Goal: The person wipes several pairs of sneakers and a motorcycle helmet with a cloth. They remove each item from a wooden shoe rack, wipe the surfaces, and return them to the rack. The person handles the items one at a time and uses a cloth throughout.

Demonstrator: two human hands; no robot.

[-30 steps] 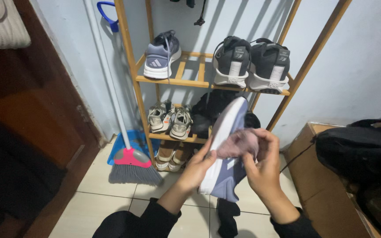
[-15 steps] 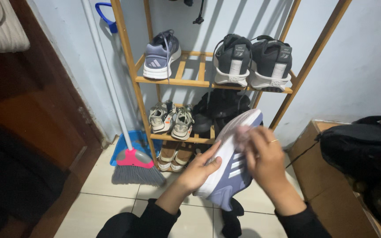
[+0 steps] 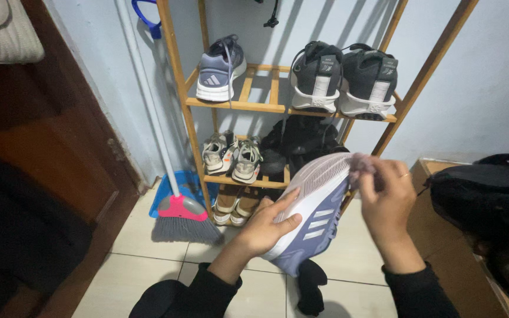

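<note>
Holding a blue-grey shoe (image 3: 310, 218) sole-up in front of the rack (image 3: 238, 106), the left hand (image 3: 266, 227) cups its side with the fingers spread along the white edge and the thumb pressing in. The right hand (image 3: 387, 197) pinches a small mauve cloth (image 3: 360, 163) against the toe end of the sole, fingers bunched together on it.

The shoe sits in mid-air above the floor tiles (image 3: 349, 259), tilted, with its toe up near the middle shelf. A dark sock (image 3: 310, 288) hangs below the heel; whether it is tucked in the shoe I cannot tell.

Risks, as I judge them:
1. The left grip is an open cradle, not a full wrap. A hard rub at the toe could twist the shoe out and drop it on the tiles.
2. The cloth is held only by fingertips, so it could slip off the sole's edge and fall.
3. The toe is near the dark shoes (image 3: 301, 144) on the middle shelf; a long stroke could knock them.
4. The sock could drop loose if the shoe tips further.

The matching shoe (image 3: 219, 70) stands on the top shelf beside 2 grey trainers (image 3: 343, 79).
</note>
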